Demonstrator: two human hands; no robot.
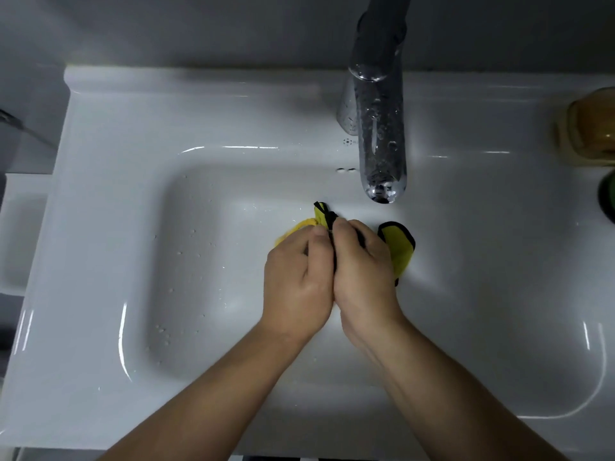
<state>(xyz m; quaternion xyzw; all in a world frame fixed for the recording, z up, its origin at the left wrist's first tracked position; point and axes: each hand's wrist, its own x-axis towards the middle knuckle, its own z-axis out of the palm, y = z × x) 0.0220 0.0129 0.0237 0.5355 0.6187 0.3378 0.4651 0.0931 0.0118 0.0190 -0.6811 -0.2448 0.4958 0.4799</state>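
Observation:
Both of my hands are pressed side by side over the basin of a white sink (109, 201), bunching a yellow cloth with black edging (401, 249) between them. My left hand (298, 277) grips the cloth's left part, where a yellow fold pokes out past the fingers. My right hand (361, 271) grips the middle, and a loose flap hangs out to its right. A small black-edged corner sticks up above the thumbs. Most of the cloth is hidden inside the two fists.
A chrome tap (381, 128), wet with droplets, reaches over the basin just beyond my hands; no water runs from it. An amber soap dish (589, 128) and a dark green object (607, 197) sit on the right rim. Water drops dot the basin's left side.

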